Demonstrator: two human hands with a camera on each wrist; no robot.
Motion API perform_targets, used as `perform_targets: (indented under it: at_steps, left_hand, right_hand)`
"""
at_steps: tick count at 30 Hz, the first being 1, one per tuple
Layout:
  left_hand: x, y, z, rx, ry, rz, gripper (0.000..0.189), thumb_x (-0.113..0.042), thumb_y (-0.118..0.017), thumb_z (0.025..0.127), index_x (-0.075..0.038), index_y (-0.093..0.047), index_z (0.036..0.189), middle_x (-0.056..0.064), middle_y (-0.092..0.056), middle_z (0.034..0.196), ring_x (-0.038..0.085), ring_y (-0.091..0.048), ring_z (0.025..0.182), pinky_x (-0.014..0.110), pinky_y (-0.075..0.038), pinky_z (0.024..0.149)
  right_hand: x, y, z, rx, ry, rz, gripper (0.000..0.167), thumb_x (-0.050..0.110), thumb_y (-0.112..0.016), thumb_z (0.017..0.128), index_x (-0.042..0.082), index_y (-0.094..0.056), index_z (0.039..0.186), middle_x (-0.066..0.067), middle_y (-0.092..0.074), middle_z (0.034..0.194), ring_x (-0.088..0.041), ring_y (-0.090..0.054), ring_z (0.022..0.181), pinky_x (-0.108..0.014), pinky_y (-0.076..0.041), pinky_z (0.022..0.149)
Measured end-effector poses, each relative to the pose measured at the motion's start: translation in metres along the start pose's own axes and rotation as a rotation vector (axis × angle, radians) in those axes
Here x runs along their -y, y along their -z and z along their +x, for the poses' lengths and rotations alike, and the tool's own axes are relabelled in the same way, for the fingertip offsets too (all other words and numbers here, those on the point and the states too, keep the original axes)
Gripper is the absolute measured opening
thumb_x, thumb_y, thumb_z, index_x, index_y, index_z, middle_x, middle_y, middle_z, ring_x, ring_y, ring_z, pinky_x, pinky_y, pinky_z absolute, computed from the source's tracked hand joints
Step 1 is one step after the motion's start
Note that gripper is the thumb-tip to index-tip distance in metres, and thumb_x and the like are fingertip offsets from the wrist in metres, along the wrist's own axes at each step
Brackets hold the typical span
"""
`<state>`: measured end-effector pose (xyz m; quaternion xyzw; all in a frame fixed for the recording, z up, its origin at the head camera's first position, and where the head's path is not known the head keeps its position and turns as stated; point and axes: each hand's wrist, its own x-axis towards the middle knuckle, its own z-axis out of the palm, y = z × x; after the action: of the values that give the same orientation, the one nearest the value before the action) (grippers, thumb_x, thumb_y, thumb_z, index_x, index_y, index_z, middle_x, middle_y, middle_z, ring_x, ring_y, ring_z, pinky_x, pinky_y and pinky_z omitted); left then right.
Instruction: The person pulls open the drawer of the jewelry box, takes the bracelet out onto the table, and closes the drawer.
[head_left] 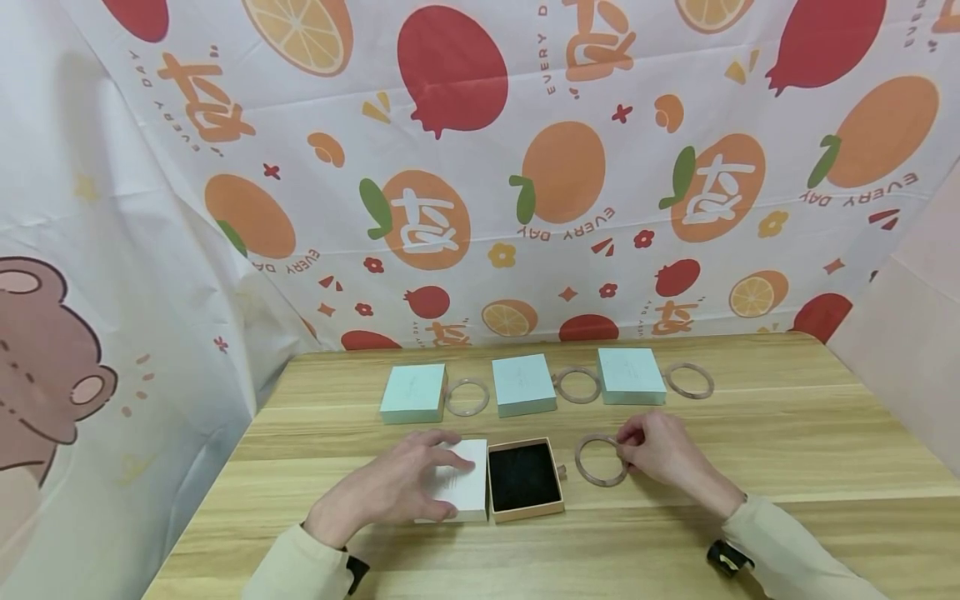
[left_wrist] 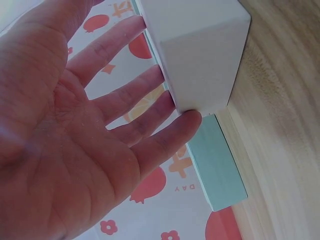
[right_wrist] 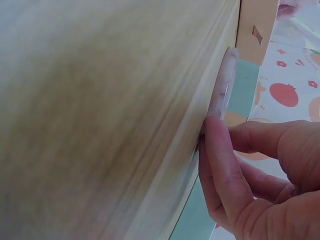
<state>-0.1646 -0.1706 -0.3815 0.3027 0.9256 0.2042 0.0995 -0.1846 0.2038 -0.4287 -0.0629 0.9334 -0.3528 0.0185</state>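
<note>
My left hand [head_left: 405,479] rests on a white box sleeve [head_left: 467,479], its fingers spread over the top. In the left wrist view the fairly straight fingertips touch the upper edge of the white sleeve [left_wrist: 205,60]. A tan box tray [head_left: 557,467] with a black insert sits right beside the sleeve, a small tab on its right side. Right of the tray, a pale translucent bangle [head_left: 581,465] lies on or just above the table. My right hand [head_left: 660,447] pinches its right side between thumb and fingers. The right wrist view shows this bangle [right_wrist: 223,82] edge-on at the fingertips.
Behind stand three mint-green boxes, left [head_left: 414,392], middle [head_left: 523,383] and right [head_left: 630,375]. A bangle lies right of each: left [head_left: 450,400], middle [head_left: 577,400] and right [head_left: 690,395]. A fruit-print cloth [head_left: 480,192] hangs behind the wooden table [head_left: 787,433].
</note>
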Motion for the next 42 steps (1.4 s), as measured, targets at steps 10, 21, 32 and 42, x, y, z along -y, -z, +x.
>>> perform_targets:
  at_steps: [10, 21, 32, 42]
  left_hand:
    - [-0.001, -0.001, 0.0, -0.008, 0.007, 0.029, 0.048, -0.027, -0.088, 0.076, -0.023, -0.075, 0.122, 0.012, -0.056, 0.148, 0.04, -0.05, 0.136, 0.06, -0.048, 0.105]
    - [0.0, -0.002, -0.002, -0.015, -0.05, 0.056, 0.047, -0.029, -0.088, 0.078, -0.025, -0.075, 0.123, 0.011, -0.057, 0.146, 0.038, -0.052, 0.133, 0.059, -0.049, 0.105]
    - [0.0, -0.003, -0.003, -0.008, -0.039, 0.057, 0.047, -0.031, -0.088, 0.079, -0.024, -0.075, 0.123, 0.012, -0.057, 0.146, 0.038, -0.052, 0.134, 0.06, -0.049, 0.104]
    - [0.0, -0.004, -0.004, -0.016, -0.052, 0.056, 0.047, -0.03, -0.087, 0.079, -0.023, -0.075, 0.124, 0.012, -0.057, 0.146, 0.038, -0.052, 0.134, 0.06, -0.049, 0.105]
  right_hand:
    - [0.026, -0.006, -0.006, 0.109, 0.047, 0.226, 0.012, 0.007, -0.068, 0.093, 0.001, -0.077, 0.1, -0.004, -0.072, 0.074, -0.013, -0.066, 0.054, -0.025, -0.054, 0.052]
    - [0.052, -0.03, -0.005, 0.253, 0.144, 0.258, 0.014, 0.001, -0.065, 0.093, -0.007, -0.073, 0.103, -0.006, -0.071, 0.074, -0.014, -0.067, 0.053, -0.024, -0.056, 0.052]
    - [0.058, -0.042, -0.006, 0.163, 0.101, 0.254, 0.009, 0.0, -0.067, 0.087, 0.0, -0.074, 0.092, -0.001, -0.071, 0.071, -0.013, -0.069, 0.056, -0.021, -0.052, 0.054]
    - [0.062, -0.051, -0.009, 0.124, 0.025, 0.404, 0.011, 0.0, -0.07, 0.087, -0.002, -0.075, 0.096, -0.005, -0.072, 0.076, -0.016, -0.073, 0.064, -0.023, -0.057, 0.057]
